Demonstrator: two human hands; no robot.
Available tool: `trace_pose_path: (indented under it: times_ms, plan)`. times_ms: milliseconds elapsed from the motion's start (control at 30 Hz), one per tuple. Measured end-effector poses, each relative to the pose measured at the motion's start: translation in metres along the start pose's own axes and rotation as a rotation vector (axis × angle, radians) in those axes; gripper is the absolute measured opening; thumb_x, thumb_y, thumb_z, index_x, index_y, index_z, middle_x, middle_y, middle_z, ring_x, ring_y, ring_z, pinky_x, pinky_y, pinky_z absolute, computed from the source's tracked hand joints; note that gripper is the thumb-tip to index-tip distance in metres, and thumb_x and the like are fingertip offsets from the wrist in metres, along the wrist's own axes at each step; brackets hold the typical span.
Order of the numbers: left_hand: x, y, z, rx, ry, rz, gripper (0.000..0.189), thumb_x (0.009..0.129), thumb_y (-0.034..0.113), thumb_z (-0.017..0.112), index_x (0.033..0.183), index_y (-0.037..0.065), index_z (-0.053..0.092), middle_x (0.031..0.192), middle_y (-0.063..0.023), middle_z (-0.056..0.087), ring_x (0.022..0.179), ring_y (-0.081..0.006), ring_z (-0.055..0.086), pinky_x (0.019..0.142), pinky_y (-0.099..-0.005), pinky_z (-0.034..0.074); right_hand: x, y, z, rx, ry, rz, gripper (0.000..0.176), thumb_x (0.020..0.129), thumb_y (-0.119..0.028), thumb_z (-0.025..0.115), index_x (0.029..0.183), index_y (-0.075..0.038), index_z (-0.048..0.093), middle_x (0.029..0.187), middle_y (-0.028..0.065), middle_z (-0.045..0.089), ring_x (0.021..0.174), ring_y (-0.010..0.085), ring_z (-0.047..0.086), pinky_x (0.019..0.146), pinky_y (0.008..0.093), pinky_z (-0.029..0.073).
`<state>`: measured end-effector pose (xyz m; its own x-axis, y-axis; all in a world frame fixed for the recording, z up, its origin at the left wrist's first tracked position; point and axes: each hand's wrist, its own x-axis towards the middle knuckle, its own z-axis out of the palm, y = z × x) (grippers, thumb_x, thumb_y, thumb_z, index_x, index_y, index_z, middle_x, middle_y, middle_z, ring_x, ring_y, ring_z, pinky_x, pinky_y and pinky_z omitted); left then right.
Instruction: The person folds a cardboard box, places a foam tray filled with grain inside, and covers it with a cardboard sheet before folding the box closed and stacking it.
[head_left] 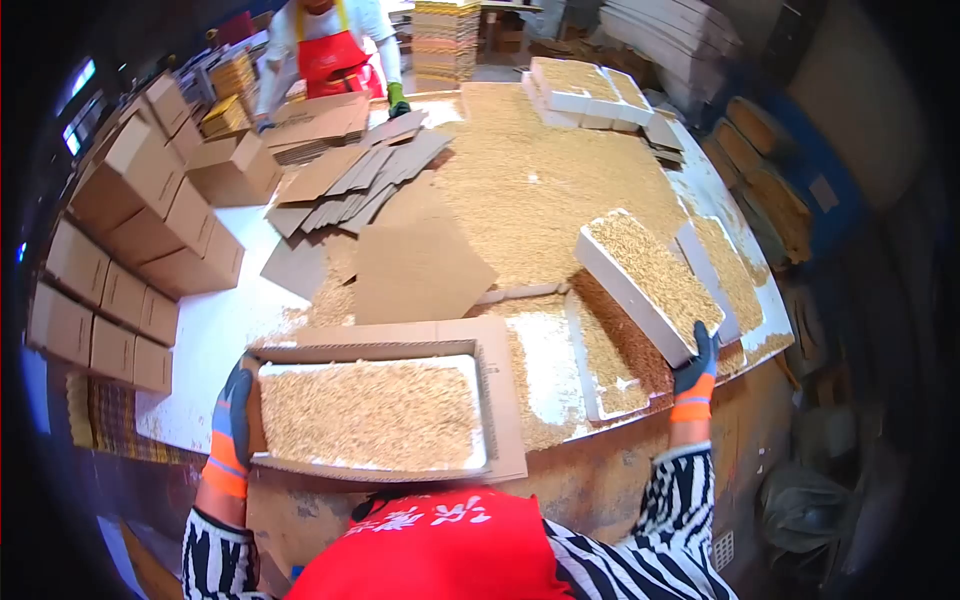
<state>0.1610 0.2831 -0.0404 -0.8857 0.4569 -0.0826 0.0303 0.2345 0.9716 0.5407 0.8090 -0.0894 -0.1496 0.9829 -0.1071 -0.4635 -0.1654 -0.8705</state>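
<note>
Cardboard forms the open, rectangular brown box (506, 400) at the near edge of the broad white tabletop (545, 355), directly before the wearer, a spot that probably keeps it within easy reach. Inside it lies a shallow white rectangular tray (481, 425) filled with tan, grain-like loose material (370, 415); the box's far and right flaps are folded outward, which seems to leave the opening unobstructed. The left hand (233, 405), in a dark glove with an orange cuff, lies along the box's left wall, likely to steady it; its fingers look nearly straight, but I cannot tell whether they hook the rim or merely press. The right hand (697, 362), gloved alike, has its fingers closed around the near end of a second white, oblong tray (632, 297), heaped with the same material. This one slants, and gripping it by the short end presumably lets one hand manage it; whether its far end rests on something beneath cannot be made out. Just to its right stands a third filled white tray (714, 285). Beyond the box lies a flat brown cardboard sheet (420, 270), while brown cardboard boxes (185, 220) are stacked at the left, perhaps to save room. Across the table, a co-worker in a red apron (335, 60) stands by flattened cardboard pieces (370, 180).
</note>
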Motion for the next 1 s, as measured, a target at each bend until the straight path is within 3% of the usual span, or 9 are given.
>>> trace_pose_path:
  times_ms: [133, 267, 467, 567, 600, 700, 733, 900, 1000]
  plan:
    - [0.009, -0.023, -0.008, -0.012, 0.018, 0.015, 0.042, 0.096, 0.021, 0.048, 0.129, -0.005, 0.049, 0.127, -0.0125, 0.055, 0.116, -0.0204, 0.050, 0.102, -0.0305, 0.037, -0.079, -0.043, 0.055, 0.065, -0.378, 0.268, 0.050, 0.093, -0.028, 0.050, 0.133, 0.001, 0.045, 0.131, 0.0158, 0.052, 0.119, 0.0301, 0.052, 0.101, 0.0431, 0.042]
    - [0.003, 0.000, 0.011, -0.181, -0.037, 0.031, 0.034, 0.097, 0.020, 0.045, 0.122, -0.003, 0.052, 0.114, -0.0089, 0.059, 0.103, -0.0158, 0.055, 0.092, -0.0285, 0.043, -0.150, -0.056, 0.115, 0.005, -0.493, 0.334, 0.056, 0.091, -0.027, 0.051, 0.138, 0.000, 0.037, 0.133, 0.0147, 0.049, 0.121, 0.0271, 0.050, 0.104, 0.0392, 0.038]
    - [0.002, 0.011, 0.011, -0.766, -0.298, -0.205, 0.042, 0.097, 0.018, 0.047, 0.135, 0.000, 0.042, 0.125, -0.0077, 0.055, 0.111, -0.0156, 0.053, 0.097, -0.0283, 0.042, -0.232, -0.053, 0.178, -0.532, -0.750, 0.128, 0.057, 0.087, -0.017, 0.052, 0.138, 0.001, 0.036, 0.125, 0.0123, 0.053, 0.114, 0.0196, 0.052, 0.099, 0.0331, 0.041]
    - [-0.012, 0.013, 0.000, -0.034, -0.346, 0.289, 0.044, 0.096, 0.014, 0.050, 0.138, 0.003, 0.040, 0.130, -0.0114, 0.054, 0.114, -0.0187, 0.056, 0.093, -0.0322, 0.048, -0.260, -0.044, 0.196, -0.612, -0.785, 0.149, 0.061, 0.083, -0.020, 0.058, 0.136, 0.002, 0.038, 0.124, 0.0125, 0.053, 0.112, 0.0193, 0.052, 0.097, 0.0324, 0.040]
    - [-0.013, 0.017, 0.000, -0.133, -0.372, 0.287, 0.045, 0.094, 0.004, 0.049, 0.138, 0.003, 0.040, 0.129, -0.0114, 0.055, 0.113, -0.0186, 0.057, 0.094, -0.0328, 0.048, -0.260, -0.044, 0.197, -0.581, -0.788, 0.261, 0.068, 0.083, -0.011, 0.064, 0.141, 0.000, 0.030, 0.125, 0.0151, 0.052, 0.112, 0.0203, 0.054, 0.093, 0.0326, 0.045]
    - [-0.005, -0.010, -0.005, -0.548, -0.361, 0.045, 0.043, 0.097, 0.008, 0.045, 0.139, 0.001, 0.037, 0.130, -0.0115, 0.053, 0.116, -0.0184, 0.053, 0.099, -0.0322, 0.043, -0.263, -0.060, 0.209, -1.088, -0.936, 0.282, 0.061, 0.082, -0.022, 0.070, 0.135, -0.003, 0.044, 0.111, 0.0139, 0.061, 0.085, 0.0172, 0.063, 0.068, 0.0308, 0.051]
    - [0.000, -0.019, -0.007, -0.397, -0.231, 0.093, 0.044, 0.095, 0.006, 0.047, 0.138, -0.001, 0.037, 0.131, -0.0116, 0.051, 0.119, -0.0198, 0.050, 0.103, -0.0321, 0.039, -0.261, -0.053, 0.202, -1.375, -0.994, -0.436, 0.052, 0.076, -0.030, 0.076, 0.117, -0.002, 0.059, 0.094, 0.0140, 0.063, 0.068, 0.0228, 0.060, 0.058, 0.0339, 0.048]
    - [-0.016, 0.037, 0.017, 0.378, 0.330, 0.587, 0.040, 0.090, 0.001, 0.048, 0.129, 0.002, 0.048, 0.128, -0.0170, 0.051, 0.121, -0.0303, 0.046, 0.106, -0.0380, 0.033, -0.261, -0.051, 0.202, -1.451, -0.857, -0.680, 0.044, 0.068, -0.035, 0.083, 0.087, -0.004, 0.059, 0.078, 0.0104, 0.052, 0.061, 0.0234, 0.053, 0.052, 0.0340, 0.043]
    - [-0.040, 0.099, 0.033, 0.610, 0.013, 0.884, 0.040, 0.081, 0.004, 0.058, 0.121, 0.005, 0.054, 0.123, -0.0170, 0.052, 0.118, -0.0340, 0.047, 0.103, -0.0410, 0.035, -0.262, -0.054, 0.211, -1.503, -0.972, -0.853, 0.040, 0.071, -0.037, 0.078, 0.078, -0.006, 0.054, 0.076, 0.0123, 0.051, 0.062, 0.0304, 0.054, 0.052, 0.0388, 0.043]
